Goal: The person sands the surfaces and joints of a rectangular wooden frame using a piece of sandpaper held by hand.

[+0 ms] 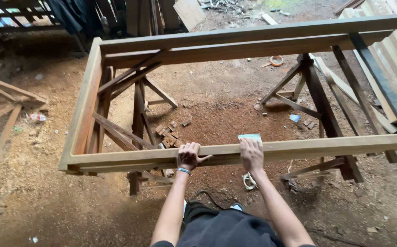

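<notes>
A large wooden frame (235, 151) is laid flat across two wooden trestles (136, 119) on the sawdust floor (47, 196). Its four rails are already joined at the corners, so assembly appears finished and surface work is judged to be under way. The near rail is held by the left hand (189, 156), whose grip is closed over the rail's top edge. A pale blue sheet of sandpaper (249, 137) is pressed flat on the same rail under the right hand (252, 154), fingers laid out rather than curled. How much of the frame has been smoothed cannot be told; the far rail and the left rail are untouched by either hand now.
</notes>
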